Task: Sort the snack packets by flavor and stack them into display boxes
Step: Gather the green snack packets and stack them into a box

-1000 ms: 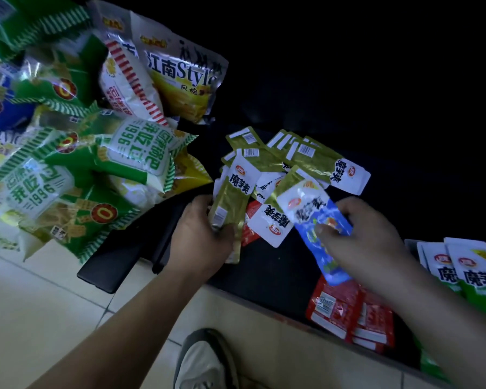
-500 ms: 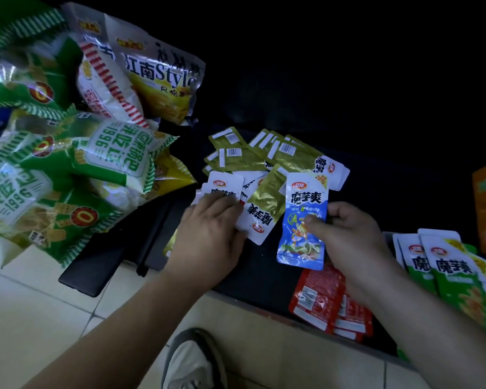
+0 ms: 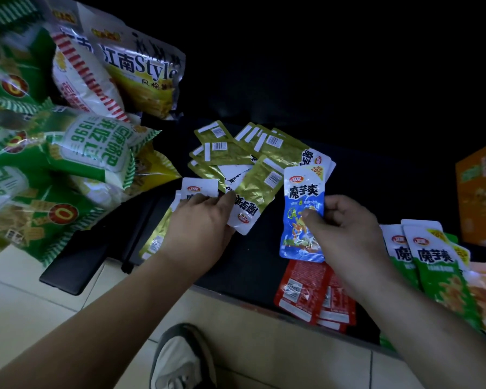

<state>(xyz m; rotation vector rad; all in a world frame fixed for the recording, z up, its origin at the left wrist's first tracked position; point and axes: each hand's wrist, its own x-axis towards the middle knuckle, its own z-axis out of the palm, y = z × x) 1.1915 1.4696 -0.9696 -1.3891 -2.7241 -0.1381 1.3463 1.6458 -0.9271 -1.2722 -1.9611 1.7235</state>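
Overall, a pale tiled floor (image 3: 26,304) runs along the near edge, with a black surface (image 3: 250,265) above it carrying all the goods. Large snack bags (image 3: 68,153), mostly green and white with one yellow and one red-striped, are heaped at the left and overhang the surface edge. An orange box (image 3: 480,192) stands at the far right, partly cut off by the frame; its contents cannot be told. One grey and white shoe (image 3: 180,357) shows on the floor at the bottom centre. Gold packets (image 3: 236,153) lie fanned and overlapping in the middle of the surface, several back side up with barcodes showing. Green packets (image 3: 438,265) lie stacked at the right, near the box. Red packets (image 3: 306,290) lie overlapped at the near edge, just below the right forearm. The hands are apart. The left hand (image 3: 199,228) rests palm down on the near end of the gold fan, fingers fairly flat on white-topped packets, with one gold packet protruding from under the palm. The right hand (image 3: 348,228) pinches a blue packet (image 3: 303,203), thumb on its printed face and fingers behind, holding it upright above the surface between the gold fan and the green stack.
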